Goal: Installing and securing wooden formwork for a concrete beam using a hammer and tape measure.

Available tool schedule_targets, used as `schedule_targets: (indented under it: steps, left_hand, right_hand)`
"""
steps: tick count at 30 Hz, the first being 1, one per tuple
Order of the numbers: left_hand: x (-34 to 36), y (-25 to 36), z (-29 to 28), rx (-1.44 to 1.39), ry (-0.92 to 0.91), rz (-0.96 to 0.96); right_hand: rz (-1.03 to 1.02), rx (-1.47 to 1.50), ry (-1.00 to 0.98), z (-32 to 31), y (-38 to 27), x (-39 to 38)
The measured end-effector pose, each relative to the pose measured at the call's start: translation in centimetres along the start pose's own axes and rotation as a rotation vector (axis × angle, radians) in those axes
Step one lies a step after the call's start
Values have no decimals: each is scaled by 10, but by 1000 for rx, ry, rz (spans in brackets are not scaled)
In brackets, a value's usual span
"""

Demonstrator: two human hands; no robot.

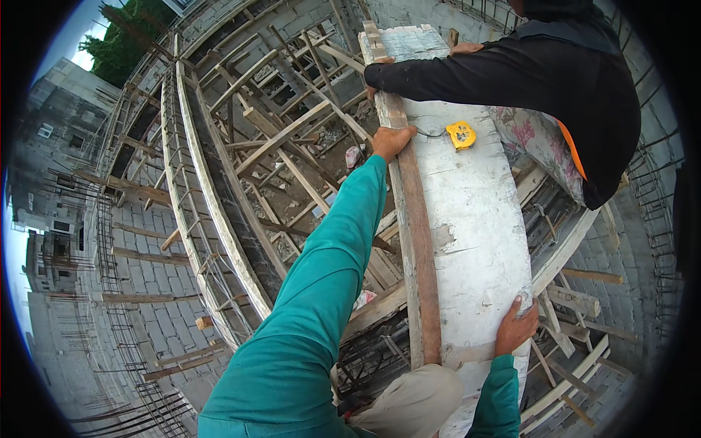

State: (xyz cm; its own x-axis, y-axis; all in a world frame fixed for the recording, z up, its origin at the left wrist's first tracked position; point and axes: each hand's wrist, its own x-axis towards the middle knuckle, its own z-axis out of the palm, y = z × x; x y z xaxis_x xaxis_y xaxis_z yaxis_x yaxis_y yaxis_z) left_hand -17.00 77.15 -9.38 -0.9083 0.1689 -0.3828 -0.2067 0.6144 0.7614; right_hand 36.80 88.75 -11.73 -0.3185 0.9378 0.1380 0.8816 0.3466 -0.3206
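Note:
A long white-faced panel (pixel 475 219), worn and stained, stretches away in front of me. A brown wooden batten (pixel 418 248) runs lengthwise along its left edge. My left hand (pixel 394 141), in a green sleeve, is closed over the batten partway up. Lower down, my right hand (pixel 517 328) grips the panel's right edge, with some of its fingers hidden. A yellow tape measure (pixel 461 135) lies on the panel right of my left hand, and a dark strap runs from it toward that hand.
A co-worker in a dark sleeve (pixel 475 79) leans in from the right, a hand (pixel 381 62) on the batten's far end. Timber braces (pixel 292 131) crisscross a deep pit at left. Narrow formwork (pixel 197 146) with rebar runs beside it. My bent knee (pixel 409 401) is below.

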Motion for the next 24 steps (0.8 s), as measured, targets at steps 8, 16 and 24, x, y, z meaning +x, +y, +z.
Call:
schedule_targets:
  steps: [8,16,24]
  left_hand:
    - [-12,7,2,20,-6,5]
    - [-10,7,2,54,38,6]
    - [-7,1,0,35,80,39]
  right_hand:
    - [-2,-26,5,0,6,1]
    - [-6,-25,-13,-1,4,2]
    - [-21,-42,2,5,7,2]
